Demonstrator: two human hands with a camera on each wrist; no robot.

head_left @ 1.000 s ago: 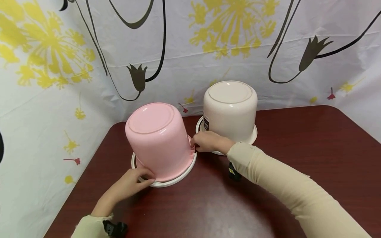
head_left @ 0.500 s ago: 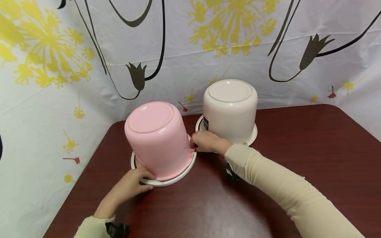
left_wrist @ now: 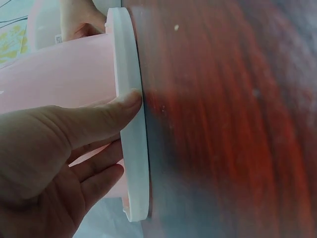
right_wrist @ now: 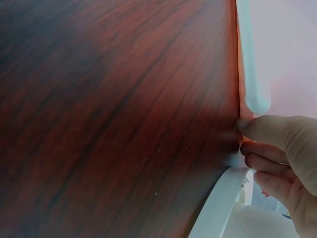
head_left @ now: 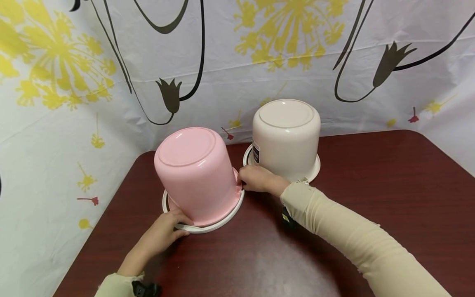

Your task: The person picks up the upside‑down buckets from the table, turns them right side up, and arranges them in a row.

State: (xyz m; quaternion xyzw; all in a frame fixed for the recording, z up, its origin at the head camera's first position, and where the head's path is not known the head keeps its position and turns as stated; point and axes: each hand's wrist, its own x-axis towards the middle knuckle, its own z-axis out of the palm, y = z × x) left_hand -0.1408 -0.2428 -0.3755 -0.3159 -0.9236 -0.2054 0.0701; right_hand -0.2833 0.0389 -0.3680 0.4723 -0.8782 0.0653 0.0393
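Observation:
A pink bucket (head_left: 193, 177) stands upside down on the table, leaning slightly left in the head view. A white handle (head_left: 219, 225) curves round the near side of its rim. My left hand (head_left: 163, 231) grips the rim at the near left. In the left wrist view its thumb (left_wrist: 111, 111) lies across the white handle (left_wrist: 134, 168), with the fingers behind it against the pink side. On the opposite side my right hand (head_left: 257, 178) pinches the rim beside the handle's end; the right wrist view shows its thumb (right_wrist: 267, 129) at that edge.
An upturned cream bucket (head_left: 287, 144) with a dark label stands just behind my right hand, close to the pink one. Its pale handle (right_wrist: 213, 213) appears low in the right wrist view. A patterned white cloth (head_left: 230, 45) hangs behind the dark red table (head_left: 371, 173).
My left thumb has shifted slightly down and left along the handle. Both hands stay at the pink bucket's rim; the buckets have hardly moved.

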